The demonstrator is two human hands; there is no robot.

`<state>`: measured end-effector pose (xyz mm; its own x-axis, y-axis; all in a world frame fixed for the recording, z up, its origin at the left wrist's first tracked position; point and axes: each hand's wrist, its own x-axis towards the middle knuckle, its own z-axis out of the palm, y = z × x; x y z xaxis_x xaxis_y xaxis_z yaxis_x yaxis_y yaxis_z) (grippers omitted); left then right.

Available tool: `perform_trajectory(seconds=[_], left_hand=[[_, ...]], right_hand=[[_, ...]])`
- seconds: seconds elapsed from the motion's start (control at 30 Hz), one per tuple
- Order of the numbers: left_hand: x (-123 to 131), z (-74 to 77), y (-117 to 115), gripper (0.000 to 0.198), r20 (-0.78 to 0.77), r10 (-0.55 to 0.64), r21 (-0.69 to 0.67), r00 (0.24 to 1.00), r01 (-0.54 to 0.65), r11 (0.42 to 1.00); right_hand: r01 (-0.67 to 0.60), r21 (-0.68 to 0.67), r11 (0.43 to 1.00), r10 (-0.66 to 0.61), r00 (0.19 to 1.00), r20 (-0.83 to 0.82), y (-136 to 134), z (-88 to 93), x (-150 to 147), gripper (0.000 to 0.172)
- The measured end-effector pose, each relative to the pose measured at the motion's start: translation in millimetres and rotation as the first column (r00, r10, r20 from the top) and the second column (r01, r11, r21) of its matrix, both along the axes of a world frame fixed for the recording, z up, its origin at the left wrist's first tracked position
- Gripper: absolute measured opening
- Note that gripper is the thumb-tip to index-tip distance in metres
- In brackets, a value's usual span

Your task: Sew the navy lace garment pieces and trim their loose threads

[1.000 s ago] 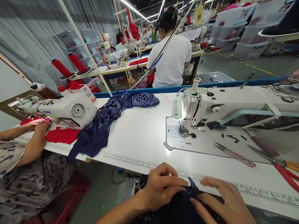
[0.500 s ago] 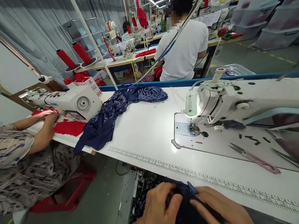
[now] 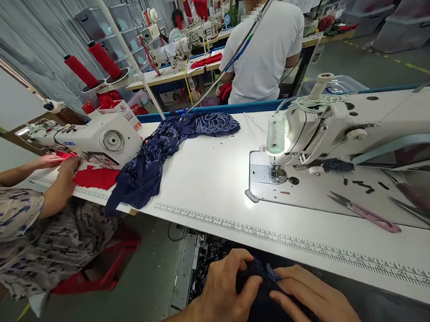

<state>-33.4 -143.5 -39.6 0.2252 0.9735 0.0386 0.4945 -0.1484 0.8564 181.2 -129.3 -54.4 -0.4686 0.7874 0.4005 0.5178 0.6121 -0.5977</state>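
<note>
Dark navy fabric (image 3: 256, 305) hangs at the front edge of the table, low in the view. My left hand (image 3: 227, 290) grips it, fingers curled over a fold and thumb pointing to the right. Close beside it, my right hand (image 3: 312, 293) pinches the same fabric near a small blue strip (image 3: 272, 272) that sticks up between the hands. Part of the fabric, with a speckled pattern, drops below the tabletop. Behind the hands stands a sewing machine (image 3: 317, 131) with its needle area lit.
Pink-handled snips (image 3: 369, 213) and dark scissors (image 3: 419, 212) lie on the right. A navy patterned garment (image 3: 146, 169) is heaped on the white table (image 3: 201, 181). At left a person (image 3: 16, 219) sews red fabric (image 3: 95, 178); another person (image 3: 267, 52) sits ahead, back turned.
The camera has tilted slightly downward, so the background sits higher. Both hands stay on the navy fabric; the fingers and the fold between them have shifted a little.
</note>
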Motion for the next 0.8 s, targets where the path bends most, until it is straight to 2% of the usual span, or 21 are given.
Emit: perform_trajectory(seconds=[0.07, 0.1, 0.27, 0.37, 0.43, 0.57, 0.63, 0.7, 0.8], left_hand=[[-4, 0.0, 3, 0.041, -0.022, -0.063, 0.038, 0.998, 0.064, 0.997], [-6, 0.5, 6, 0.042, -0.014, -0.09, 0.034, 0.996, 0.09, 0.995], [-6, 7.1, 19, 0.026, 0.062, -0.13, -0.019, 0.989, 0.132, 0.991], [-2, 8.7, 18, 0.014, 0.068, -0.105, -0.061, 0.992, 0.109, 0.992], [-1, 7.3, 15, 0.01, 0.069, -0.088, -0.049, 0.994, 0.091, 0.995], [-2, 0.8, 11, 0.011, 0.059, -0.118, 0.093, 0.991, 0.113, 0.989], [-4, -2.0, 10, 0.011, 0.073, -0.124, 0.089, 0.99, 0.117, 0.989], [-5, -3.2, 10, 0.01, 0.094, -0.107, 0.028, 0.99, 0.105, 0.994], [-6, -2.2, 11, 0.01, 0.112, -0.1, -0.019, 0.989, 0.103, 0.994]], right_hand=[[-0.016, 0.023, 1.0, 0.017, 1.0, -0.022, 0, 0.2, -4, 0.01], [-0.026, 0.032, 0.999, 0.027, 0.999, -0.029, 1, 0.1, -5, 0.01], [-0.065, 0.07, 0.995, 0.068, 0.997, -0.027, 0, -3.2, -3, 0.013], [-0.049, 0.032, 0.998, 0.05, 0.998, -0.034, -4, -6.2, -1, 0.012], [-0.001, -0.023, 1.0, -0.001, 0.998, -0.055, -7, -8.0, -2, 0.011], [0.091, -0.154, 0.984, -0.113, 0.983, -0.145, -10, -11.4, -8, 0.011], [0.101, -0.242, 0.965, -0.151, 0.968, -0.2, -10, -12.6, -10, 0.01], [0.1, -0.373, 0.923, -0.205, 0.946, -0.253, -8, -12.9, -12, 0.013], [0.092, -0.593, 0.8, -0.312, 0.908, -0.28, -5, -11.4, -15, 0.021]])
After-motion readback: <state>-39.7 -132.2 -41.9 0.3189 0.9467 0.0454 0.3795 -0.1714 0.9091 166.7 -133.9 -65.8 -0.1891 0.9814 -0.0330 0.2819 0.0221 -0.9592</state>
